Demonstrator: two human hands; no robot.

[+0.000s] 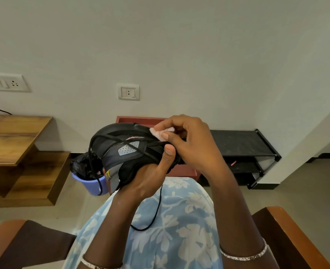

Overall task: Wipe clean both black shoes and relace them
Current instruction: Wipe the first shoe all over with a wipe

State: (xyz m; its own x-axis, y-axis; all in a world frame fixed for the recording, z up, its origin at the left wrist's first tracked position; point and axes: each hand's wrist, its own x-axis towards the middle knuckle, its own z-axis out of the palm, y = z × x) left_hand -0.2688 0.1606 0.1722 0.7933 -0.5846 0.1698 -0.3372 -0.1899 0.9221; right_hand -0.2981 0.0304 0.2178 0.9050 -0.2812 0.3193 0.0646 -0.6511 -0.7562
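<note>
I hold one black shoe [121, 150] up in front of me, above my lap. My left hand [150, 177] grips it from below, thumb pressed on its side. My right hand [189, 140] pinches a small pink-white wipe [158, 133] against the shoe's upper edge. A loose black lace [156, 210] hangs from the shoe down over my blue floral dress. Another loop of lace [91, 152] droops on the left side. The second shoe is out of sight.
A lilac bucket [94, 185] lined with a black bag stands on the floor behind the shoe. A wooden desk [15, 136] is at the left, a red box [141, 120] and a black shoe rack [243, 144] against the wall. Wooden chair arms [292, 233] flank me.
</note>
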